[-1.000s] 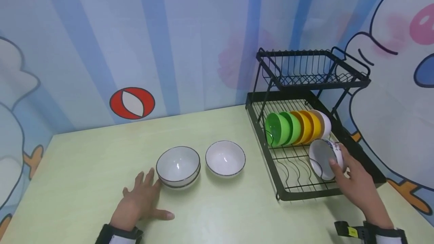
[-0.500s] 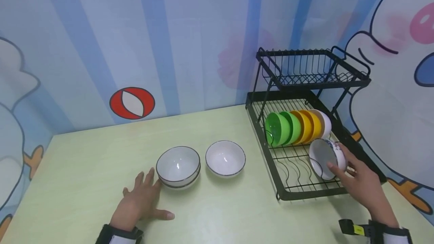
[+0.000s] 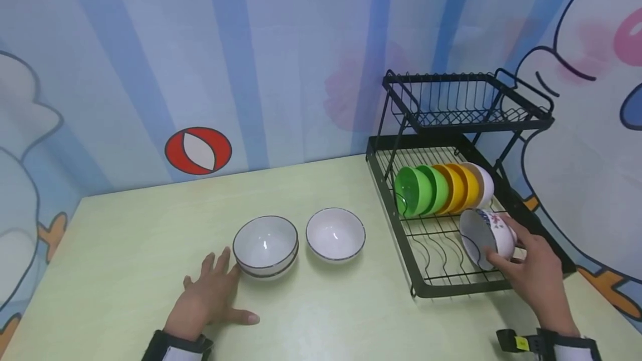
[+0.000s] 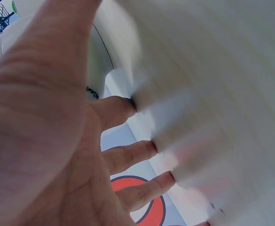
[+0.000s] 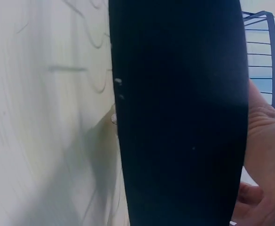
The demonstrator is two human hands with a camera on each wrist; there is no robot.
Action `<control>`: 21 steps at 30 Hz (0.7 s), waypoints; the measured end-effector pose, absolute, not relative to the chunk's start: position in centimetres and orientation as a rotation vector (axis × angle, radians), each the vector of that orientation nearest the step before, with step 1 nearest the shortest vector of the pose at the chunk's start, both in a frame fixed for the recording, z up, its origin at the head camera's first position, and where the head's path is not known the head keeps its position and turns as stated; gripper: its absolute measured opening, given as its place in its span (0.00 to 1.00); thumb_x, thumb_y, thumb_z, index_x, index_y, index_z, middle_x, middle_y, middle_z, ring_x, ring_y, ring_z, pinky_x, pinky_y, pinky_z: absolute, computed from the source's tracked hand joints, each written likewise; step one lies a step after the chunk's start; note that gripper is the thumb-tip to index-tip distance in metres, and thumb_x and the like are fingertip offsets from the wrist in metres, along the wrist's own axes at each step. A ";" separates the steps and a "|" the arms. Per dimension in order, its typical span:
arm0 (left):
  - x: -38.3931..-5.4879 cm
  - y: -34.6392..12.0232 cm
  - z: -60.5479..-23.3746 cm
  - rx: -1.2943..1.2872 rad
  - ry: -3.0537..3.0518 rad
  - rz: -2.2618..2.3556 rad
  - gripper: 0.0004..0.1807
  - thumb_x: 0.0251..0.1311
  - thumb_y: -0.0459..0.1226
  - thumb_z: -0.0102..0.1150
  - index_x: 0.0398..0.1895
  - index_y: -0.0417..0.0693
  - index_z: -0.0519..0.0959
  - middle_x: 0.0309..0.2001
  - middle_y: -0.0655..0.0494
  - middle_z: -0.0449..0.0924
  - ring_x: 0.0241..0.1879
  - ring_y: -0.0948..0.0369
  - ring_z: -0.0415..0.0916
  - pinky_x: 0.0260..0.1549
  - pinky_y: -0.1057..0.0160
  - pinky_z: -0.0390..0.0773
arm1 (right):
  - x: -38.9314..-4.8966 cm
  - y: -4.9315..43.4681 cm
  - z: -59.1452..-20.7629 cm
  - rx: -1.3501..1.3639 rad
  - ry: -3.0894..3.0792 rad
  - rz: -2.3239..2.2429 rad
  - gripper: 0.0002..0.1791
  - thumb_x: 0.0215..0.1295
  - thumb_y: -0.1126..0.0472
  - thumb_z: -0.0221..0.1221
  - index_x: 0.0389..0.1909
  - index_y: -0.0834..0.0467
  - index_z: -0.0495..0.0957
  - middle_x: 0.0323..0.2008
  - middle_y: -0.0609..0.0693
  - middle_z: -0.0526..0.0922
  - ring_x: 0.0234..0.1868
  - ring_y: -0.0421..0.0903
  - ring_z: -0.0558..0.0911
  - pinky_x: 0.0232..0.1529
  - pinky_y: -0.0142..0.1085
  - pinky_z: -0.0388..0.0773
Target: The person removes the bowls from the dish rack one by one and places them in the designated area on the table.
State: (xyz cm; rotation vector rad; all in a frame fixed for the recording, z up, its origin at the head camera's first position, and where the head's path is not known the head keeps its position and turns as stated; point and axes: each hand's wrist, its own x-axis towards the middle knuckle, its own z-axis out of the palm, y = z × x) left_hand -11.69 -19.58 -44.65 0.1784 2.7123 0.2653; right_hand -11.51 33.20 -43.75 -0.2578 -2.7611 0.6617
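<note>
On the right, my right hand (image 3: 534, 272) holds a white bowl with a floral outside (image 3: 501, 237), fingers behind it and thumb at its rim. This bowl stands tipped on its side in the lower tier of a black dish rack (image 3: 421, 288), its mouth facing left. My left hand (image 3: 208, 297) rests on the table with spread fingers, its fingertips close beside a stack of white bowls (image 3: 263, 244); whether they touch is unclear. In the left wrist view its fingertips (image 4: 149, 147) press on the tabletop. Another white bowl (image 3: 335, 234) sits upright right of the stack.
Behind the held bowl, green bowls (image 3: 413, 191), yellow bowls (image 3: 456, 188) and a pale bowl (image 3: 484, 185) stand on edge in a row. An upper rack tier (image 3: 466, 102) overhangs the back. The rack's dark side (image 5: 179, 113) blocks much of the right wrist view.
My right hand keeps hold of the floral bowl, which has turned slightly so more of its patterned outside shows. The left hand stays in place; the head view has shifted a little.
</note>
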 end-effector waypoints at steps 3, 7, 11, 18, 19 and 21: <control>-11.7 -19.6 -44.6 0.182 2.720 0.263 0.68 0.31 0.70 0.72 0.74 0.40 0.62 0.78 0.31 0.44 0.75 0.28 0.40 0.58 0.16 0.53 | -11.4 32.9 -43.7 -0.261 -2.729 0.637 0.43 0.55 0.64 0.69 0.73 0.60 0.63 0.51 0.73 0.73 0.49 0.67 0.70 0.38 0.58 0.75; -11.6 -19.6 -44.5 0.188 2.727 0.267 0.68 0.31 0.70 0.72 0.74 0.40 0.62 0.78 0.30 0.44 0.75 0.27 0.40 0.57 0.17 0.54 | -11.5 32.5 -43.8 -0.282 -2.680 0.632 0.41 0.54 0.66 0.68 0.71 0.59 0.66 0.53 0.73 0.74 0.51 0.67 0.70 0.41 0.59 0.72; -11.6 -19.6 -44.4 0.191 2.730 0.272 0.68 0.31 0.70 0.72 0.74 0.40 0.62 0.78 0.30 0.44 0.75 0.27 0.40 0.57 0.17 0.54 | -11.5 32.1 -43.8 -0.312 -2.638 0.649 0.41 0.54 0.68 0.68 0.71 0.59 0.66 0.56 0.72 0.73 0.54 0.68 0.70 0.45 0.63 0.71; -11.5 -19.6 -44.4 0.189 2.729 0.278 0.68 0.31 0.70 0.72 0.74 0.40 0.61 0.78 0.30 0.44 0.75 0.27 0.40 0.58 0.16 0.53 | -11.6 31.9 -43.8 -0.411 -2.559 0.737 0.41 0.54 0.70 0.68 0.71 0.58 0.66 0.62 0.69 0.74 0.58 0.67 0.73 0.52 0.62 0.72; -11.5 -19.6 -44.3 0.186 2.727 0.280 0.68 0.31 0.70 0.72 0.74 0.40 0.61 0.78 0.30 0.44 0.75 0.27 0.40 0.58 0.17 0.53 | -11.6 32.0 -43.8 -0.441 -2.547 0.761 0.40 0.55 0.70 0.67 0.71 0.58 0.66 0.63 0.69 0.74 0.59 0.68 0.74 0.53 0.63 0.72; -11.4 -19.5 -44.3 0.181 2.721 0.282 0.68 0.31 0.70 0.72 0.74 0.40 0.61 0.78 0.30 0.44 0.75 0.27 0.39 0.58 0.16 0.52 | -11.5 32.1 -43.8 -0.509 -2.520 0.815 0.39 0.57 0.69 0.66 0.71 0.56 0.65 0.65 0.68 0.73 0.61 0.68 0.74 0.56 0.65 0.73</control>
